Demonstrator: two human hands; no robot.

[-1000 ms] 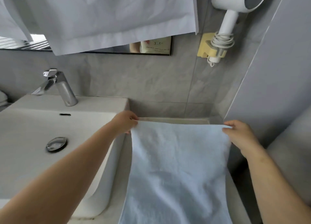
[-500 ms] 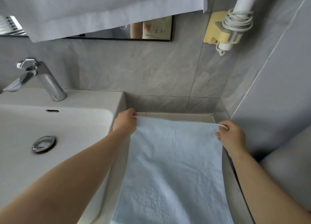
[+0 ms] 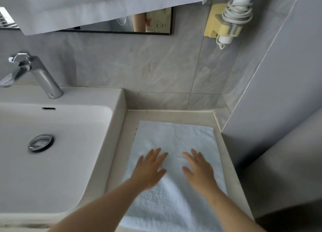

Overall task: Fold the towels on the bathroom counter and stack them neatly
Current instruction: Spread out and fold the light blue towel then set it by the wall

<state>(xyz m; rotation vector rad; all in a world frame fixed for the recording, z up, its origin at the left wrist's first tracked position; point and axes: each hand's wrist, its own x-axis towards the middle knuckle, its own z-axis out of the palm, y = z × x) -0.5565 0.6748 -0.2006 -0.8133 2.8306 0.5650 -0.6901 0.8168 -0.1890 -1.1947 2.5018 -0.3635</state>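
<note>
Both hands, left hand [image 3: 149, 169] and right hand [image 3: 198, 169], lie spread flat on the towel [image 3: 174, 137], beside the sink [image 3: 115, 120]; bare table [image 3: 174, 115] borders the towel's far edge.

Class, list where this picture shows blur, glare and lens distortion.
Head view: the left hand and right hand are motion-blurred on the towel; the faucet carries bright glints; tile joints lean, from the wide lens; light is soft, shadows faint.
</note>
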